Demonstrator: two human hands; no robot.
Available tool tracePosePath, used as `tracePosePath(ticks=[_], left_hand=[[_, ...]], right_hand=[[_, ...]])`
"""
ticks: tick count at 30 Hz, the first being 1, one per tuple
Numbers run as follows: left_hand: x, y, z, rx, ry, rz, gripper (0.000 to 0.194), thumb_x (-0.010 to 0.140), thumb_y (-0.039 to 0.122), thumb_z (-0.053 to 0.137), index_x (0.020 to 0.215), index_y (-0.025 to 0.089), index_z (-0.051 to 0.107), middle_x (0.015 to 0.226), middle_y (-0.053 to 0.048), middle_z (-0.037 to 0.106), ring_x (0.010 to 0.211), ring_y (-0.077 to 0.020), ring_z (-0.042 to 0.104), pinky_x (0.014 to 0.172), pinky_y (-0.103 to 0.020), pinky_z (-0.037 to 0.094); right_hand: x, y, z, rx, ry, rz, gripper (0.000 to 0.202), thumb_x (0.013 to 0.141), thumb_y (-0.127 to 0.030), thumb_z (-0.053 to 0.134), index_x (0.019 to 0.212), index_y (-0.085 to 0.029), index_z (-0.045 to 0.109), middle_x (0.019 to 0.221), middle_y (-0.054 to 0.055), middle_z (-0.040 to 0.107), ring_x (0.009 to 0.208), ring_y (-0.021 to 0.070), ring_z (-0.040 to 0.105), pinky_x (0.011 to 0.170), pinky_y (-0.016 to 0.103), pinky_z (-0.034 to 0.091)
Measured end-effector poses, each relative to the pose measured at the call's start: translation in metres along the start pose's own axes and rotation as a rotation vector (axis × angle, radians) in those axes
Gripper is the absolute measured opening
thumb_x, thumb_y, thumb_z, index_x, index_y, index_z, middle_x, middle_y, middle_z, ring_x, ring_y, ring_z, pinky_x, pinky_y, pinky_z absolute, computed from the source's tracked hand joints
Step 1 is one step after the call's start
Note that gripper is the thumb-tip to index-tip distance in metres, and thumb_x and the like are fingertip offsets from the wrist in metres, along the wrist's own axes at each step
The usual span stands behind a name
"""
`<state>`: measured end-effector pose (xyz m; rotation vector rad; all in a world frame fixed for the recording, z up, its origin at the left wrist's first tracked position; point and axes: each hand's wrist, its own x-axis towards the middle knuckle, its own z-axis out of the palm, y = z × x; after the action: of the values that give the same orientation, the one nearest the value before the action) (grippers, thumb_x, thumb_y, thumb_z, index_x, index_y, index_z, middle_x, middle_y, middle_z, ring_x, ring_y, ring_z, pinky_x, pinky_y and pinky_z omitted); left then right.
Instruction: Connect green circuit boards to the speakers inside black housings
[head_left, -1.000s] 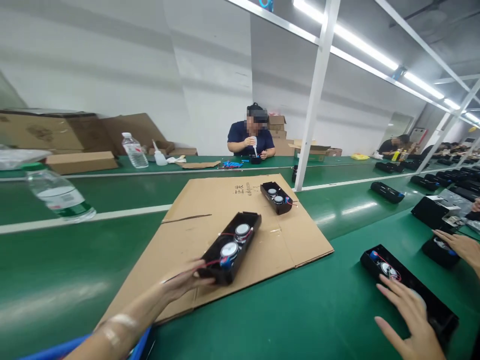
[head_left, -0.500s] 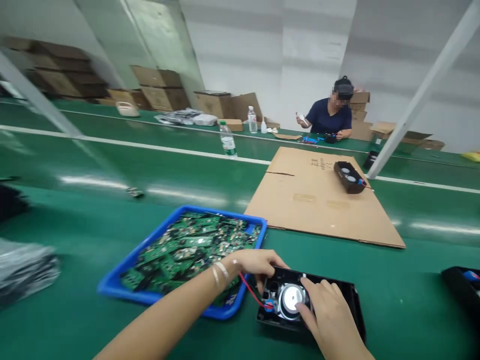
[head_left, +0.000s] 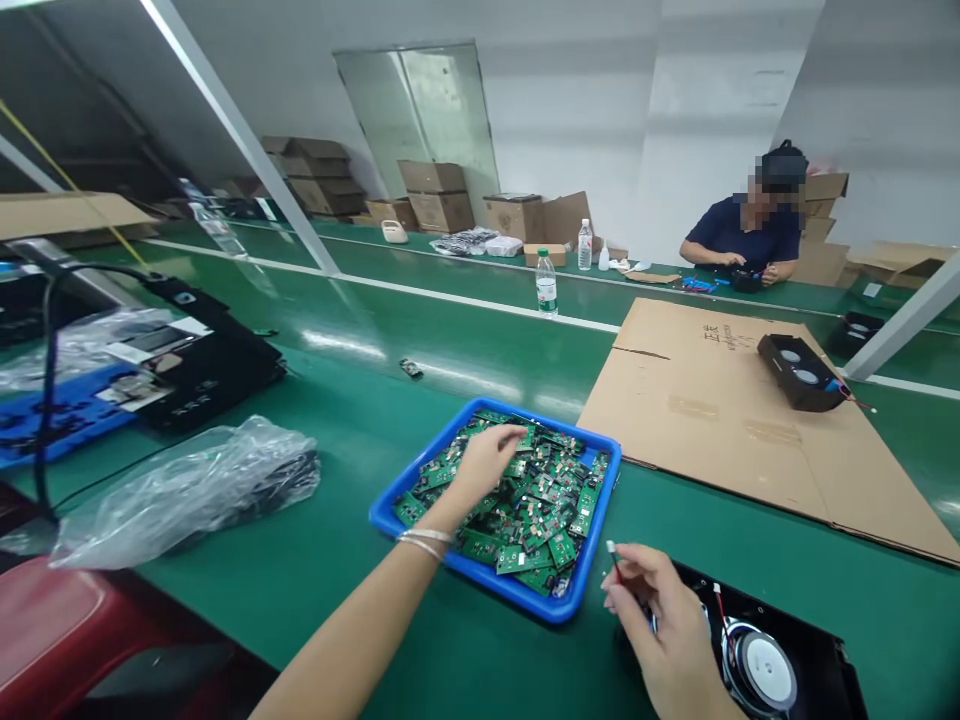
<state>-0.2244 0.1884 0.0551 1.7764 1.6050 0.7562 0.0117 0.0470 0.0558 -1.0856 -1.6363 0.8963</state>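
My left hand is over a blue tray of green circuit boards. Its fingers are pinched together above the boards; whether a board is between them is hidden. Between the thumb and fingers of my right hand is a thin wire lead, its white plug pointing up. Just below and to the right lies an open black speaker box, partly covered by this hand. A round silver speaker sits in it, with a second red lead standing up beside it.
A flat cardboard sheet lies beyond the tray, bearing another black speaker box. Clear plastic wrap and a red stool are at left. Across the bench, a person handles a black part. A bottle stands mid-bench.
My left hand has left the speaker box and reached into the tray. My right hand has moved off the speaker and taken hold of a lead. The view has swung left.
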Motion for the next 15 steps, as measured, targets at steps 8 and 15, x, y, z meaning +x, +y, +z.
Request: tracePosePath(ticks=[8,15], left_hand=[[0.066,-0.019,-0.013,0.412,-0.002,0.17,0.02,0.085,0.028,0.057,0.1,0.015,0.059,0.108,-0.007,0.061,0.099,-0.0219,0.058,0.086,-0.045,0.046],[0.058,0.005,-0.016,0.29,0.052,0.213,0.013,0.084,0.027,0.057,0.088,0.015,0.061,0.105,-0.006,0.061,0.103,-0.0226,0.054,0.092,-0.047,0.04]], right_hand=[[0.007,0.001,-0.04,0.237,0.223,0.36,0.03,0.074,-0.045,0.066,0.082,-0.016,0.062,0.061,0.0,0.055,0.047,0.0088,0.049,0.044,0.019,0.043],[0.009,0.009,-0.049,0.502,0.362,0.425,0.035,0.065,-0.046,0.073,0.076,-0.017,0.056,0.06,-0.002,0.052,0.045,0.0089,0.046,0.041,0.022,0.042]])
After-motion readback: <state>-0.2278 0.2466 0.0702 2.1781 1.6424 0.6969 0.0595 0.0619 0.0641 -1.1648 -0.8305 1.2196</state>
